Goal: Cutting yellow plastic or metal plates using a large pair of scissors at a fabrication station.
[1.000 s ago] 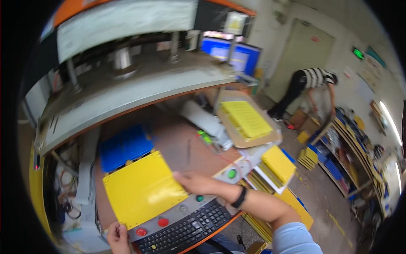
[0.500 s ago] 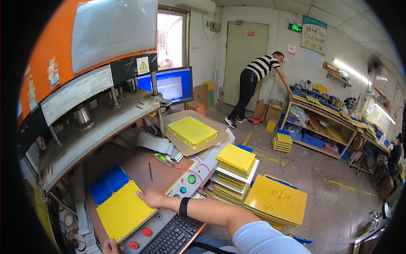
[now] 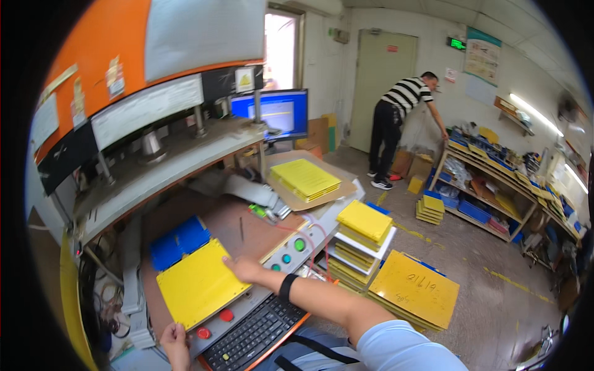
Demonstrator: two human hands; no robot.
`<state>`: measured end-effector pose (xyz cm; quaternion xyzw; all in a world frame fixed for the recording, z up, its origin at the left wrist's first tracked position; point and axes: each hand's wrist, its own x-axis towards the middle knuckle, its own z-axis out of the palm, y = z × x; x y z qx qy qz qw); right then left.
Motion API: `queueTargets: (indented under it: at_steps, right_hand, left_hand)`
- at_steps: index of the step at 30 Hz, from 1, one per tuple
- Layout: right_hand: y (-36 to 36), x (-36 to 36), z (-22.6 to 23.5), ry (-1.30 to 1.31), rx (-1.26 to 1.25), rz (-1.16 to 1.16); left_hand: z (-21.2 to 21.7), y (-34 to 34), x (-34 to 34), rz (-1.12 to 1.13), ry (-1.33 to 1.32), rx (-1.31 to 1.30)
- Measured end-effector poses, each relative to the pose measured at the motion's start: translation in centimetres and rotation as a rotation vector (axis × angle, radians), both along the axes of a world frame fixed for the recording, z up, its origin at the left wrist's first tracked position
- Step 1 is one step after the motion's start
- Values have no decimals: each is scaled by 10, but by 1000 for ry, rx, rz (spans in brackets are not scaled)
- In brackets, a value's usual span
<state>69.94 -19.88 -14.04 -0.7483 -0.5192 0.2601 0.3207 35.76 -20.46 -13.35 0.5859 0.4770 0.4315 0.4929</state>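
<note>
Right hand (image 3: 245, 269) flat, grip open on yellow sheet (image 3: 199, 283); left hand (image 3: 175, 344) grip unclear; keyboard (image 3: 255, 334) near.

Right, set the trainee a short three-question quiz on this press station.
1. True or false: the right hand rests on the yellow sheet on the press bed.
2. What lies just behind the yellow sheet? A) a blue sheet B) a keyboard C) a cardboard box
3. Fill in: the left hand is beside a ____ push button on the control panel.

Key: 1 true; 2 A, the blue sheet; 3 red.
</note>
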Motion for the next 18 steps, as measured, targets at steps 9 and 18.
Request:
queueTargets:
  at_steps: [9,18]
  right_hand:
    - [13,27,3,160,25,-11]
    - [-2,17,9,83,105,-286]
  left_hand:
    - [12,15,4,-219,21,-132]
    - [20,-14,34,-244,-97,-95]
